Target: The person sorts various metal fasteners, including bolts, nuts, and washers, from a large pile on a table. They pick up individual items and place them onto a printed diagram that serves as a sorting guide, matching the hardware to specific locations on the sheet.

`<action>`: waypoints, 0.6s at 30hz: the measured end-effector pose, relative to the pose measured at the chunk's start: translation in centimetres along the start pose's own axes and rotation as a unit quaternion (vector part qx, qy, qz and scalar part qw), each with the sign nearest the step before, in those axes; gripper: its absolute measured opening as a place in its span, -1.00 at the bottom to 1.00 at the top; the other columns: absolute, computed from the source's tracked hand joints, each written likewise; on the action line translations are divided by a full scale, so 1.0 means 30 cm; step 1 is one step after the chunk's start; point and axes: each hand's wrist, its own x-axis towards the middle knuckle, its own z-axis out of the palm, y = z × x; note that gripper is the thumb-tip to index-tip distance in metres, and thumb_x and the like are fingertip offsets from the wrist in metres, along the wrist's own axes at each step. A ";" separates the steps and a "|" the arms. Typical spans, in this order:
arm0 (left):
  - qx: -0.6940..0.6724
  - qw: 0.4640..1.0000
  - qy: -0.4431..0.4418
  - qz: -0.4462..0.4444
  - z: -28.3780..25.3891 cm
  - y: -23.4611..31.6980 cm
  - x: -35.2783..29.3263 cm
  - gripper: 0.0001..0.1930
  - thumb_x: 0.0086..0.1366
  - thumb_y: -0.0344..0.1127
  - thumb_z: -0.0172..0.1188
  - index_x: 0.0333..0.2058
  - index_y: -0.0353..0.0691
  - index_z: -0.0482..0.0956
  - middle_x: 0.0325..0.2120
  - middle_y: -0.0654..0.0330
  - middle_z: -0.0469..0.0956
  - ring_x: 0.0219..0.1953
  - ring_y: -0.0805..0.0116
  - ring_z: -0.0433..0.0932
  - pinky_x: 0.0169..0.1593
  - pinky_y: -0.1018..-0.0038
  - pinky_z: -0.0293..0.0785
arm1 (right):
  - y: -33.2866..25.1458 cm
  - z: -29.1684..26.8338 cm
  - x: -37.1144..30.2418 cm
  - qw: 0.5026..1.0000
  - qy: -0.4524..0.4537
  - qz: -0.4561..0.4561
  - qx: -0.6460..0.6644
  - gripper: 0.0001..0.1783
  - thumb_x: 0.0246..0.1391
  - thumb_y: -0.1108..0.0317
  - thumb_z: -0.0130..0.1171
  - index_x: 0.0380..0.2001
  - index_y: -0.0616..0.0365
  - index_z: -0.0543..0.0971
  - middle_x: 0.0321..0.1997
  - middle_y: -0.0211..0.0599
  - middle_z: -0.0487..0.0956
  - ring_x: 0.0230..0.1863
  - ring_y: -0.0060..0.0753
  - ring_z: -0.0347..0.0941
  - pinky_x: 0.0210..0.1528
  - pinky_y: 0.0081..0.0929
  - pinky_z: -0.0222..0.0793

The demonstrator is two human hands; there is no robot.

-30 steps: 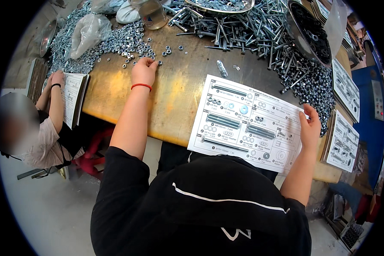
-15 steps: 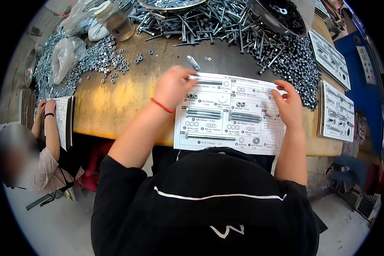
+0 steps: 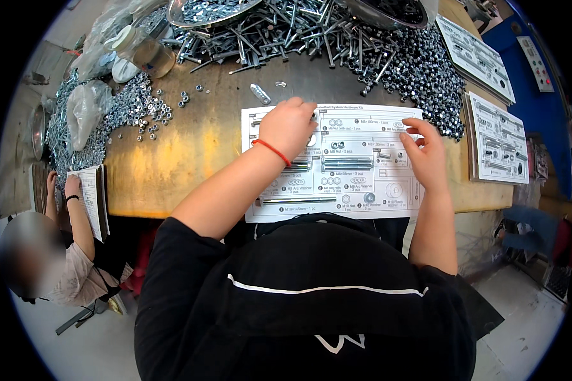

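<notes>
A white printed sheet (image 3: 378, 190) with pictures of bolts, nuts and washers lies at the table's near edge, before my chest. Over its upper left part, my left hand (image 3: 287, 127) has its fingers bent together; whatever lies at the fingertips is hidden. A red cord circles that wrist. At the sheet's upper right edge my right hand (image 3: 428, 152) is curved, its thumb and fingers apart with nothing between them. Just beyond the sheet lie a row of overlapping silvery washers (image 3: 260, 94) and small curved silvery pieces (image 3: 280, 83).
Long bolts (image 3: 254, 41) heap at the back, dark nuts (image 3: 419, 79) at the right, silvery nuts (image 3: 136, 105) at the left. A clear jar (image 3: 152, 58) lies tilted. Sheet stacks (image 3: 499, 136) stand at right. A co-worker's hand (image 3: 73, 185) is at far left.
My left hand has moved right across the sheet; silvery metal seen at its fingertips earlier is now hidden. My right hand stays by the sheet's right edge. The whole view has shifted slightly.
</notes>
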 end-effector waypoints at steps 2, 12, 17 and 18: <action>-0.083 0.997 -0.002 -0.007 -0.030 0.047 -0.043 -0.75 0.13 -0.26 0.28 -0.18 -0.10 0.63 -0.35 0.10 0.56 -0.24 0.12 0.57 -0.20 0.25 0.53 | 0.017 -0.008 -0.006 1.000 0.005 -0.013 0.003 -0.70 0.03 0.43 0.26 -0.11 0.18 0.59 -0.13 -0.34 0.57 -0.15 -0.50 0.47 -0.27 -0.57 0.37; -0.143 0.970 -0.097 0.169 0.128 0.236 -0.270 -0.51 -0.04 -0.29 0.42 -0.06 0.01 0.57 -0.44 0.32 0.57 -0.31 0.26 0.58 -0.31 0.38 0.52 | -0.002 0.010 -0.059 0.999 -0.020 0.041 0.006 -0.68 0.03 0.33 0.28 -0.10 0.10 0.62 -0.23 -0.39 0.57 -0.44 -0.58 0.28 -0.33 -0.59 0.33; -0.152 0.972 -0.072 0.165 0.119 0.250 -0.273 -0.38 -0.07 -0.27 0.44 0.05 0.02 0.51 -0.34 0.27 0.57 -0.29 0.25 0.58 -0.28 0.38 0.52 | 0.023 0.025 -0.079 1.000 -0.013 -0.006 -0.001 -0.68 0.02 0.35 0.28 -0.11 0.15 0.61 -0.21 -0.32 0.60 -0.30 -0.50 0.43 -0.29 -0.56 0.34; -0.162 0.972 -0.054 0.160 0.105 0.249 -0.273 -0.34 -0.09 -0.26 0.46 0.08 0.02 0.49 -0.33 0.26 0.57 -0.29 0.25 0.57 -0.28 0.39 0.52 | 0.020 0.022 -0.079 1.000 -0.019 0.004 -0.005 -0.68 0.02 0.35 0.27 -0.11 0.16 0.61 -0.20 -0.31 0.61 -0.26 -0.47 0.45 -0.28 -0.55 0.34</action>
